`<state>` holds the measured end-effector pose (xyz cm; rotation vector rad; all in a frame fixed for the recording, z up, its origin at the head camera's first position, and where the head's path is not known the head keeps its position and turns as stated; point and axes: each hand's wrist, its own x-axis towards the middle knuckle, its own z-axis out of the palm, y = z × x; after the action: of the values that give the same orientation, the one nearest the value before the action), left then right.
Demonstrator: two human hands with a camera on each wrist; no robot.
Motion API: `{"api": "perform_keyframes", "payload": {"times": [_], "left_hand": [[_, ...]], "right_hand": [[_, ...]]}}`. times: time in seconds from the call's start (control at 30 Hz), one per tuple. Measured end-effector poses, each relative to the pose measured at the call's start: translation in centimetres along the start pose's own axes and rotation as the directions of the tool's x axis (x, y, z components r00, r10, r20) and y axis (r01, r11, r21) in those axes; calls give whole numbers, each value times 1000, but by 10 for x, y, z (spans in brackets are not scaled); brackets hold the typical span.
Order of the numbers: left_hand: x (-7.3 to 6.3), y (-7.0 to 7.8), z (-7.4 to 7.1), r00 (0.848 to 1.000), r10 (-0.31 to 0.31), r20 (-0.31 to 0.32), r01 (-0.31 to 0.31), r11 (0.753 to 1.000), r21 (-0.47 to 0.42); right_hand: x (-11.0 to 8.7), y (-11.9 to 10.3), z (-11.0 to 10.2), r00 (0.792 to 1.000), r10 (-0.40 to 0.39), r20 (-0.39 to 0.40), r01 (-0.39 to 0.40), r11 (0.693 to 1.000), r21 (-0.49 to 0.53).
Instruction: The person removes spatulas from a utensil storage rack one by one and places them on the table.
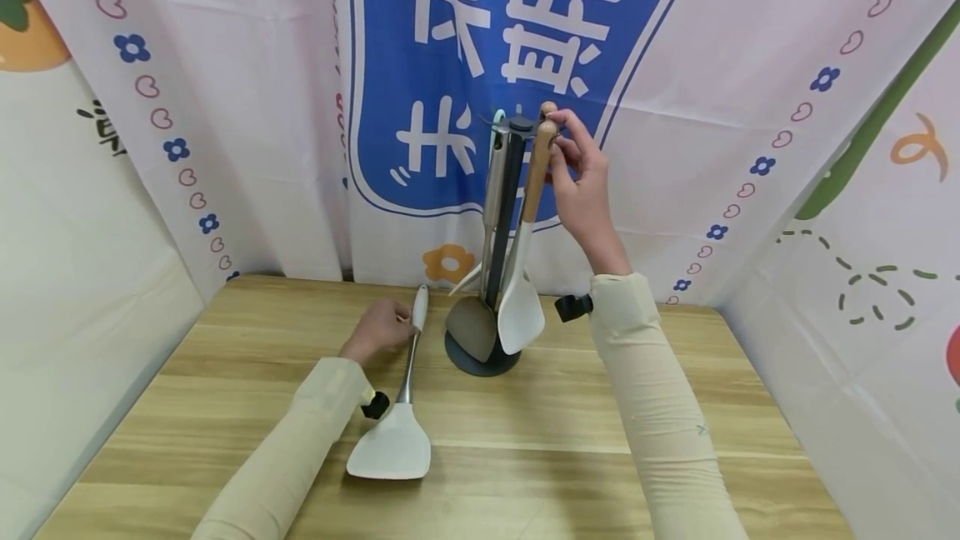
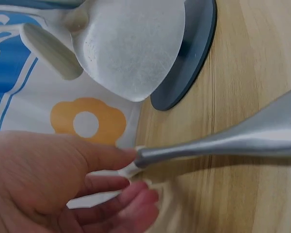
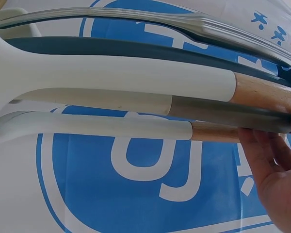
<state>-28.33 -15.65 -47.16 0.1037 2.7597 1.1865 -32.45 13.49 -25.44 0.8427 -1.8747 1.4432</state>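
Round spatula handle (image 1: pixel 421 311), left hand (image 1: pixel 381 327) half-curled

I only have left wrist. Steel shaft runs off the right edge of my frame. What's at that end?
Observer: Head view: that shaft ends in a wide white blade.
Operator: Right grip isn't in my picture. Where is it?
Observer: Head view again: the right grip is up near the top of the utensil stand, right at the wooden handles.
Operator: No wood in mine. How many of those?
Observer: Two show in the right wrist view: a near one and a far one.
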Motion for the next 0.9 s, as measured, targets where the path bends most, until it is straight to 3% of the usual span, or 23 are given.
{"api": "perform_keyframes", "payload": {"times": [0.13, 0.3, 0.4, 0.57, 0.73, 0.9], "left_hand": [[-3, 7, -3, 999, -17, -49, 20, 998, 66], [-2, 21, -7, 989, 84, -118, -80, 996, 36], [-1, 32, -9, 970, 180, -162, -186, 982, -22], [-1, 54, -10, 925, 311, -217, -342, 932, -120], [-2, 77, -12, 893, 368, -258, -416, 894, -166], [-3, 99, -16, 872, 386, -301, -456, 864, -214]], "right_hand": [[0, -1, 0, 1000, 4, 7, -4, 1000, 4], [1, -3, -2, 999, 34, 29, -34, 999, 16], [2, -4, -3, 997, 63, 44, -64, 998, 23], [1, -4, -3, 995, 84, 58, -86, 996, 29], [0, -4, -2, 995, 88, 56, -91, 995, 46], [0, -5, -2, 995, 86, 55, -88, 995, 50]]}}
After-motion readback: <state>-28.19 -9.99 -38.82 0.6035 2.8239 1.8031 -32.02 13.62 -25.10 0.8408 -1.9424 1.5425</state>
